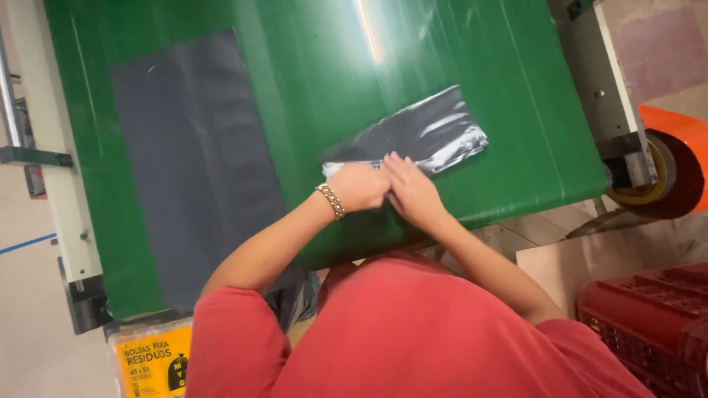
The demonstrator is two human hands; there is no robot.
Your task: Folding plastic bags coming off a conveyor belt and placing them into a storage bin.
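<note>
Hands, left (359, 186) and right (410, 190), pinch folded black bag (424, 133), long axis running up-right.

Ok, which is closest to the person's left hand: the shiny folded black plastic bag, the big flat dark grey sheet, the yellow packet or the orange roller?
Seen from the head camera, measured from the left hand:
1. Shiny folded black plastic bag, touching the fingers, just ahead.
2. Big flat dark grey sheet, to the left on the green table.
3. Yellow packet, lower left, off the table.
4. Orange roller, far right.

A green desk (310, 74) fills the view, glare at twelve o'clock; a red crate (649, 324) at four o'clock, pale floor (29, 324) at eight.
</note>
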